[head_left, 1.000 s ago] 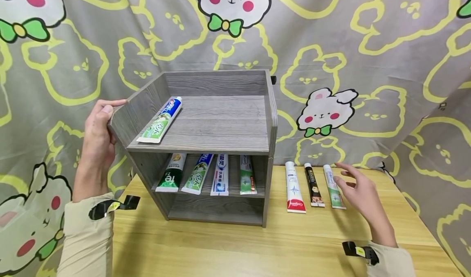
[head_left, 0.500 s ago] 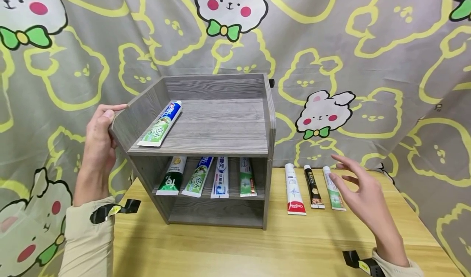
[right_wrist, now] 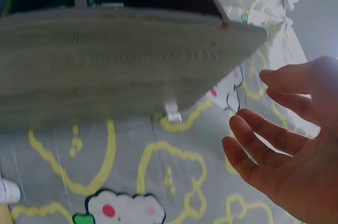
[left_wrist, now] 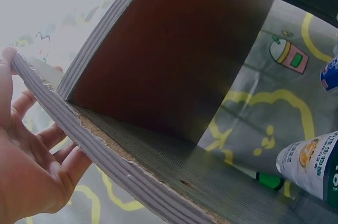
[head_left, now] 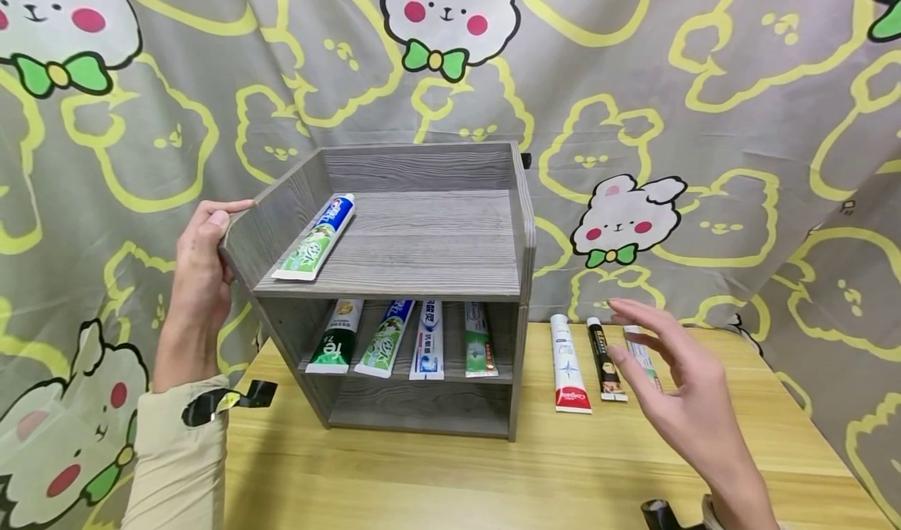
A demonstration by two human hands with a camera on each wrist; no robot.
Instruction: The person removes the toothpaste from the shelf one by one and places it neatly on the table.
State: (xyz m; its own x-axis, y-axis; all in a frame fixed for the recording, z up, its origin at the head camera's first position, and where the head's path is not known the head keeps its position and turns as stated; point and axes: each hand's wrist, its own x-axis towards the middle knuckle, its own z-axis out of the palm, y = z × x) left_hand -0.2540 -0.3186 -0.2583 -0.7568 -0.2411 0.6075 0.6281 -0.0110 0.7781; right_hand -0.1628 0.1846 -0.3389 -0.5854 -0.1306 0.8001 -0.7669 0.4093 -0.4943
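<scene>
A grey wood-grain shelf unit (head_left: 422, 237) stands on the table, holding several toothpaste tubes. My left hand (head_left: 202, 280) holds its left side panel at the upper front corner; in the left wrist view, fingers (left_wrist: 74, 166) touch the panel's outer face. One blue-and-green toothpaste tube (head_left: 314, 237) lies at the left of the top shelf. Several more, among them a white-and-green tube (head_left: 481, 342), lie on the middle shelf. Fingers bent and apart, my right hand (head_left: 686, 381) hovers with nothing in it, partly covering a white-green toothpaste tube (head_left: 644, 358) on the table.
A white-and-red Colgate tube (head_left: 568, 366) and a black toothpaste tube (head_left: 607, 362) lie side by side on the wooden table (head_left: 422, 483), right of the shelf unit. Behind everything hangs a grey cartoon-print curtain (head_left: 450, 108).
My right hand has shifted left and nearer the camera, over the rightmost tube. My left hand keeps its place on the shelf unit. The tubes have not moved.
</scene>
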